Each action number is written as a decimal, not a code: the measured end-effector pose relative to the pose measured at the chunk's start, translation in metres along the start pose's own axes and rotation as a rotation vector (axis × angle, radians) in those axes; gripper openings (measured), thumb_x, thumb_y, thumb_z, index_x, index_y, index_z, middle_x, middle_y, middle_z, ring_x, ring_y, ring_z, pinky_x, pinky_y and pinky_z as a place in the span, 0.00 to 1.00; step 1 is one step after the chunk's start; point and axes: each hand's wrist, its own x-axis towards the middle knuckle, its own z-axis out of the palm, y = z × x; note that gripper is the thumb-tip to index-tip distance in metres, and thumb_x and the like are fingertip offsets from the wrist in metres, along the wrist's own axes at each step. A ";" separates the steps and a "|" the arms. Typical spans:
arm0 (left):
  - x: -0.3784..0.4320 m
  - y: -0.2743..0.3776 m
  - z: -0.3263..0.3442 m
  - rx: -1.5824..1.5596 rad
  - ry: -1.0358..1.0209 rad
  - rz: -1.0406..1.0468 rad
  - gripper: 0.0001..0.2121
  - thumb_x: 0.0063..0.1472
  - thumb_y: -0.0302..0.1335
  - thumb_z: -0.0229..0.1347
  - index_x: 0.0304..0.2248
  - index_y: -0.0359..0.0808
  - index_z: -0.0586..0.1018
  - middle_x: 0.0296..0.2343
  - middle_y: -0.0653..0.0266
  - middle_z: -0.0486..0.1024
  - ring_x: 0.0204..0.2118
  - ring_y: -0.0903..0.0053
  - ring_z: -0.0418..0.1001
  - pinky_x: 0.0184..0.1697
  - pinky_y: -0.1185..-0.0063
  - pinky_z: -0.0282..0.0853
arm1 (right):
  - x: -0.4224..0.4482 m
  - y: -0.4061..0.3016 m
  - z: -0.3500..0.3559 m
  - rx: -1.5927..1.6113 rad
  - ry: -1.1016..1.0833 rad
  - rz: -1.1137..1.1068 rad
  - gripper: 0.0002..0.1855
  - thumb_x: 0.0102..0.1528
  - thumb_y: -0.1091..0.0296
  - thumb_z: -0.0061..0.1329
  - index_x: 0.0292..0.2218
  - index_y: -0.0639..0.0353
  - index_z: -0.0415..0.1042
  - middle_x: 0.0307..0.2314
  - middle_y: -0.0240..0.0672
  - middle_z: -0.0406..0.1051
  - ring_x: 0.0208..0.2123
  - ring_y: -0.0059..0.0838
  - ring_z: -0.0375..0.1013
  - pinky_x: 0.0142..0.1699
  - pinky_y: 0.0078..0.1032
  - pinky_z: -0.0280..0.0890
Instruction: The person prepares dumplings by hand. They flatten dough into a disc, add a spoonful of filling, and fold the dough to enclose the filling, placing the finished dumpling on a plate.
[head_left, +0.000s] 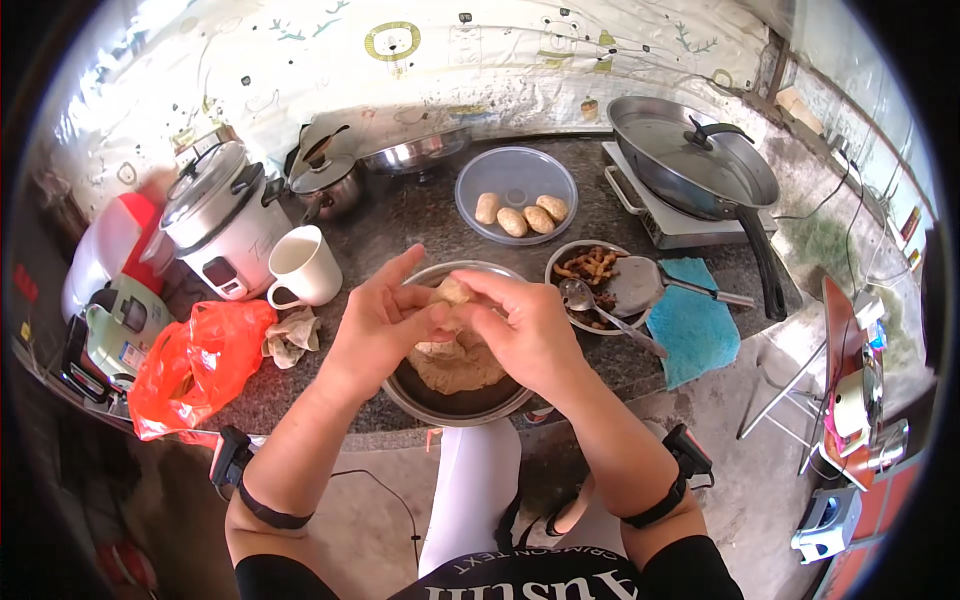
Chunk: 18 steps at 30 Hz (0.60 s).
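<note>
My left hand (390, 315) and my right hand (517, 315) meet above a steel bowl (420, 415), their fingertips pinching one small piece of tan dough (451, 292) between them. Inside the bowl lies a larger mass of dough (457, 367), partly hidden by my hands. Beyond it, a clear plastic plate (516, 169) carries several oval dough pieces (512, 222). To the right, a bowl of dark cooked filling (589, 264) has a metal spoon (577, 295) and a broad metal turner (634, 283) resting in it.
A blue cloth (694, 322) hangs at the counter's right edge. Behind it, a lidded pan (690, 157) sits on a cooktop (679, 229), its handle projecting forward. On the left are a rice cooker (225, 225), white mug (306, 262), crumpled cloth (292, 337) and red plastic bag (202, 367).
</note>
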 end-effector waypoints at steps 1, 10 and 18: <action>-0.002 0.000 0.002 -0.081 -0.012 0.002 0.27 0.62 0.19 0.57 0.58 0.20 0.63 0.45 0.52 0.76 0.43 0.78 0.77 0.44 0.80 0.76 | 0.001 0.001 -0.001 -0.028 0.017 -0.018 0.19 0.57 0.78 0.52 0.51 0.66 0.72 0.39 0.48 0.78 0.39 0.33 0.79 0.45 0.27 0.72; 0.005 -0.006 0.004 -0.348 -0.102 -0.161 0.26 0.67 0.26 0.52 0.60 0.23 0.60 0.49 0.50 0.73 0.48 0.69 0.76 0.50 0.71 0.75 | -0.008 -0.001 0.006 -0.213 0.074 -0.217 0.25 0.52 0.71 0.56 0.50 0.70 0.69 0.40 0.50 0.75 0.41 0.53 0.75 0.48 0.40 0.69; -0.003 -0.011 0.007 -0.187 -0.095 -0.043 0.25 0.63 0.18 0.55 0.58 0.27 0.66 0.47 0.53 0.76 0.47 0.72 0.77 0.50 0.74 0.75 | -0.006 0.005 0.001 -0.036 0.074 -0.097 0.21 0.53 0.74 0.52 0.49 0.66 0.70 0.34 0.50 0.76 0.35 0.51 0.75 0.43 0.38 0.69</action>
